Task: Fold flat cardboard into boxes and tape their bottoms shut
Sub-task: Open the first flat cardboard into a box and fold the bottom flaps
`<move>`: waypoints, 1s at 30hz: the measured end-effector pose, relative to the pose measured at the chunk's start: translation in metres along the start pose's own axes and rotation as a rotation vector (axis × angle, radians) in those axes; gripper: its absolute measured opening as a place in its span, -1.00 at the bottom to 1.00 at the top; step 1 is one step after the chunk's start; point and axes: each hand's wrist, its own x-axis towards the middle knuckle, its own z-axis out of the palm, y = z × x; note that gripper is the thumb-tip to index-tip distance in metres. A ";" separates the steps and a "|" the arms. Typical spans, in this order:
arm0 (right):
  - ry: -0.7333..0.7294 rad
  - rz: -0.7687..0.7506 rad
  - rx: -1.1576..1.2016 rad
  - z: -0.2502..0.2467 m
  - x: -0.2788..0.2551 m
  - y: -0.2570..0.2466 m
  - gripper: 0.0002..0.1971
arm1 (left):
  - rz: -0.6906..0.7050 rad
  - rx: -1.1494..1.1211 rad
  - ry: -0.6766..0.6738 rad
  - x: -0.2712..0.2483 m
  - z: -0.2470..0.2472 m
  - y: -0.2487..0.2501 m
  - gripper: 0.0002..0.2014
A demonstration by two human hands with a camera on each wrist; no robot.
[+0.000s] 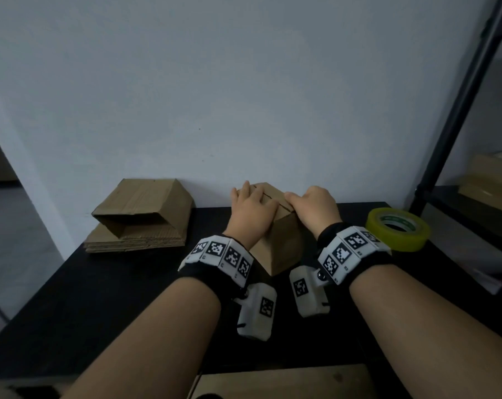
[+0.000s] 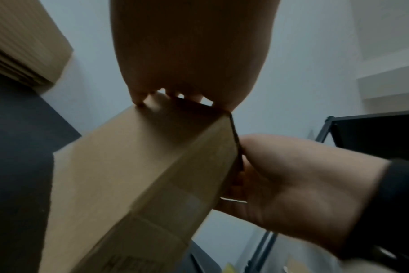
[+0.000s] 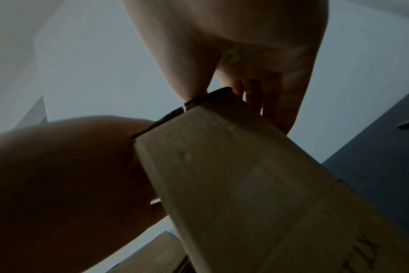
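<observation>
Two hands (image 1: 251, 210) (image 1: 313, 207) press flat brown corrugated box (image 1: 281, 243) flaps.

I am looking at a brown cardboard box (image 1: 275, 240) standing on the black table (image 1: 100, 283), its top flaps folded shut, a stack of flat cardboard (image 1: 134, 240) lying left and a yellow tape roll (image 1: 398, 228) sitting right.

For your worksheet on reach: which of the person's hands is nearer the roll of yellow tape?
Right. The right hand presses the box, with the yellow tape just to its right; the left hand lies on the box's far side.
</observation>
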 end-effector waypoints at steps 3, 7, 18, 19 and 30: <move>-0.047 -0.019 0.042 0.002 0.000 -0.001 -0.66 | 0.069 0.129 -0.082 0.012 -0.002 -0.013 -0.60; -0.255 0.066 0.186 0.011 0.005 -0.004 -0.58 | 0.145 0.252 -0.136 0.024 -0.003 -0.023 -0.57; -0.221 0.051 0.165 0.021 0.012 -0.002 -0.63 | 0.111 0.093 -0.176 0.031 -0.004 -0.023 -0.56; -0.219 0.045 0.153 0.020 0.012 -0.002 -0.62 | 0.124 0.124 -0.161 0.031 -0.003 -0.024 -0.57; -0.116 -0.069 0.154 0.002 0.004 -0.006 -0.58 | -0.001 -0.120 -0.052 0.024 -0.015 -0.016 -0.57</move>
